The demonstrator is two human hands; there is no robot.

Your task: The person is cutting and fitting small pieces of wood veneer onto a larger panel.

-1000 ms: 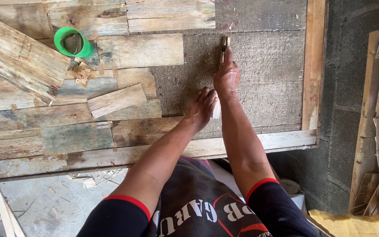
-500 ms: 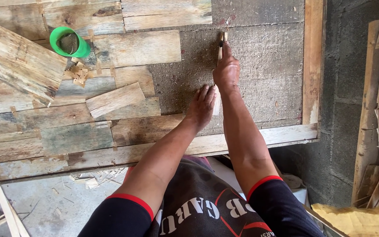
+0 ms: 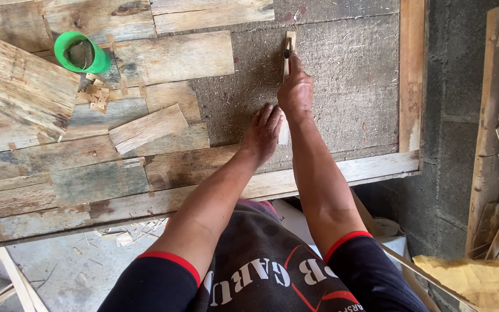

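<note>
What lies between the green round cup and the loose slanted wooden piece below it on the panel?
In the head view, a small heap of pale wooden chips lies between the green round cup and the loose slanted wooden piece.

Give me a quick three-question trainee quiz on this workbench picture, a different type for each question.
1. True or false: the left hand lies flat on the grey board.
2. Which colour is the cup at the upper left? A red, B green, C blue.
3. Fill in: the right hand presses a thin wooden ____ onto the board.

Key: 1 true; 2 B; 3 strip.
</note>
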